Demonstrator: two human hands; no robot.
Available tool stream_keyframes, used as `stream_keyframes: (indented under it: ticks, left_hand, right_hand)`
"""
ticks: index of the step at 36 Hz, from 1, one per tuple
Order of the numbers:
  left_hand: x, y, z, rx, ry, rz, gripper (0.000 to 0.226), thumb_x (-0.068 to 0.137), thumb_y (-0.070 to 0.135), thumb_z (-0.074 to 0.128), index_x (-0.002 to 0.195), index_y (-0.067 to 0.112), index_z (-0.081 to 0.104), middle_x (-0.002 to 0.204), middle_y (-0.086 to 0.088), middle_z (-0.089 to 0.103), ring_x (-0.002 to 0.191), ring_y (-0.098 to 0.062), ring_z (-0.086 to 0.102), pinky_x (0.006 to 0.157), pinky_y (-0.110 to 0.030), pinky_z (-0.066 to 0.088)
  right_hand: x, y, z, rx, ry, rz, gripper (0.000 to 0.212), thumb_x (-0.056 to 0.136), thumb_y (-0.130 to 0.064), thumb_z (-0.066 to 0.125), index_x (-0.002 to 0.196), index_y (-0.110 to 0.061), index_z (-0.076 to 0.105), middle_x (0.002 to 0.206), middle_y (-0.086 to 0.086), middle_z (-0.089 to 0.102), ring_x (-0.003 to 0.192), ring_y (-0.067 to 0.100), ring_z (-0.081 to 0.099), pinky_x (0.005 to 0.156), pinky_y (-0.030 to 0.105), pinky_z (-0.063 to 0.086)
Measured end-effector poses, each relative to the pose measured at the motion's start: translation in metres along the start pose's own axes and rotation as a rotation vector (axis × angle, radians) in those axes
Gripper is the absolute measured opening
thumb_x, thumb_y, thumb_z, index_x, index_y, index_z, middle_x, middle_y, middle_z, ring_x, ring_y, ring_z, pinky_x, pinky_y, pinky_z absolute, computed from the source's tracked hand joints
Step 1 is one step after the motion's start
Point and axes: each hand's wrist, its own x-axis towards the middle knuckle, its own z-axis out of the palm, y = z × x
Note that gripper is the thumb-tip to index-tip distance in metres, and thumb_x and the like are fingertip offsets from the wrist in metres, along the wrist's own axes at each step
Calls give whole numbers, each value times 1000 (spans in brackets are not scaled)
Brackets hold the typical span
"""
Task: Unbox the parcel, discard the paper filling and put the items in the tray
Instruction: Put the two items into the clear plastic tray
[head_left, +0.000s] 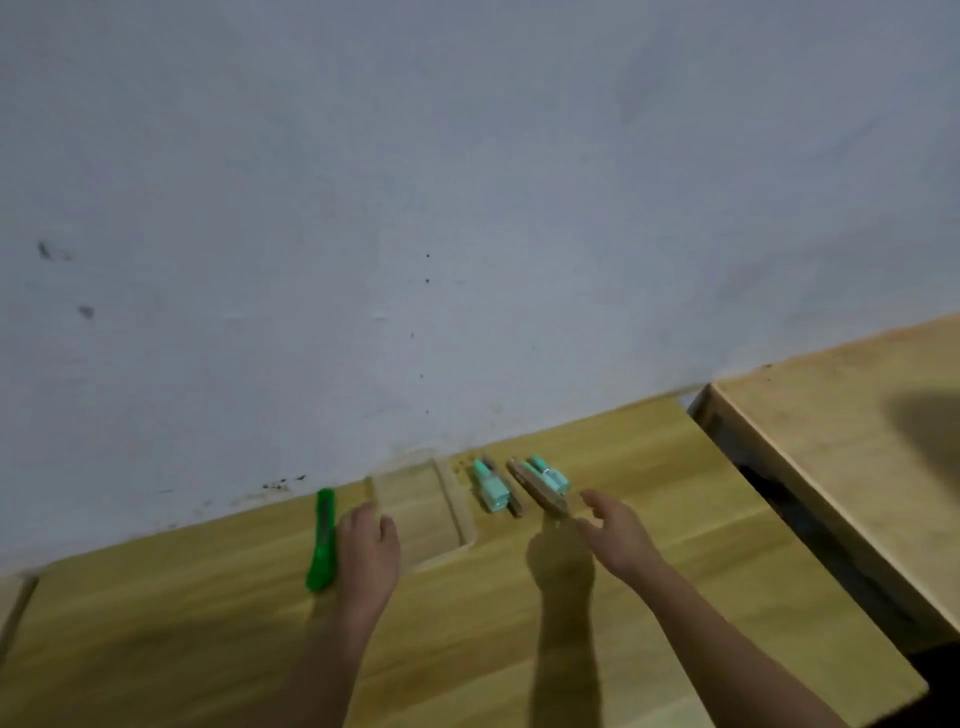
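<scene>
Fig.: right hand (615, 530), spread & empty, is reaching for items (519, 483) beside tray (470, 525); left hand (366, 540) is resting loosely open w/ nothing in it; next: pinching one.

You are working with both forearms bare: no sleeves are reaching into view. Your left hand (367, 540) and right hand (618, 530) are wearing no gloves, and the blur is hiding any rings or marks.
</scene>
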Motion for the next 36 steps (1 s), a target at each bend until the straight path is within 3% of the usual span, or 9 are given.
stream_keyframes:
  ticks: [4, 10, 15, 21, 25, 28, 30, 31, 36]
  left_hand:
    - [12, -18, 6, -119, -21, -142, 46, 97, 21, 43, 139, 3, 36, 140, -18, 41, 125, -34, 45, 100, -39, 38]
    - [23, -25, 24, -249, -112, -214, 50, 96, 20, 46, 143, 9, 30, 137, -20, 46, 121, -32, 48, 103, -43, 40]
    - [22, -14, 28, -332, -97, -208, 49, 98, 14, 40, 145, 9, 26, 150, -8, 30, 135, -21, 34, 98, -14, 28]
    - [23, -11, 35, -478, -103, -164, 50, 98, 10, 35, 146, 11, 21, 150, -6, 30, 134, -16, 34, 105, -22, 32]
    - [24, -11, 39, -505, -75, -126, 47, 98, 6, 33, 144, 8, 23, 137, -3, 39, 112, 3, 47, 78, 2, 39]
    - [24, -12, 42, -499, -38, -129, 47, 99, 13, 33, 145, 13, 26, 132, -13, 49, 104, -26, 57, 81, -22, 54]
    - [23, -12, 42, -511, -16, -127, 47, 99, 14, 33, 145, 13, 27, 140, -18, 44, 120, -38, 49, 99, -49, 45]
    - [23, -13, 43, -517, -7, -122, 46, 99, 14, 33, 145, 13, 27, 142, -17, 42, 123, -37, 46, 101, -48, 43]
    - [26, -15, 48, -516, 11, -114, 44, 99, 8, 31, 143, 5, 27, 143, -8, 38, 119, -6, 41, 79, 7, 35]
  right_hand:
    - [30, -10, 18, -48, 35, -46, 51, 91, -18, 53, 139, -9, 36, 142, 15, 41, 130, 29, 40, 105, 34, 33]
    - [58, -1, 47, -143, 50, -82, 51, 96, -30, 42, 144, -21, 28, 155, 8, 20, 141, 28, 21, 112, 42, 25]
    - [74, -2, 66, -142, 42, -95, 49, 97, -13, 38, 144, -22, 29, 155, 10, 17, 139, 33, 20, 112, 43, 26]
    - [90, -15, 79, -125, 81, -99, 48, 95, -7, 38, 142, -16, 35, 151, 13, 25, 132, 36, 27, 109, 40, 28]
    - [93, -29, 85, -19, 84, -110, 45, 98, -23, 35, 142, -14, 31, 151, 12, 25, 134, 33, 27, 110, 40, 26]
    - [89, -35, 90, 15, 14, -91, 62, 95, -44, 36, 148, -17, 16, 157, 6, 9, 142, 29, 12, 112, 46, 24]
    - [87, -36, 95, -54, -12, -101, 76, 90, -53, 42, 149, -18, 8, 158, 5, 1, 143, 29, 4, 113, 46, 22]
    - [87, -37, 97, -105, -16, -108, 83, 87, -56, 46, 149, -17, 5, 158, 6, -2, 144, 29, 1, 113, 47, 23]
    - [93, -41, 104, -297, -1, -91, 106, 74, -64, 59, 148, -16, 0, 156, 10, -1, 141, 33, 8, 111, 45, 28]
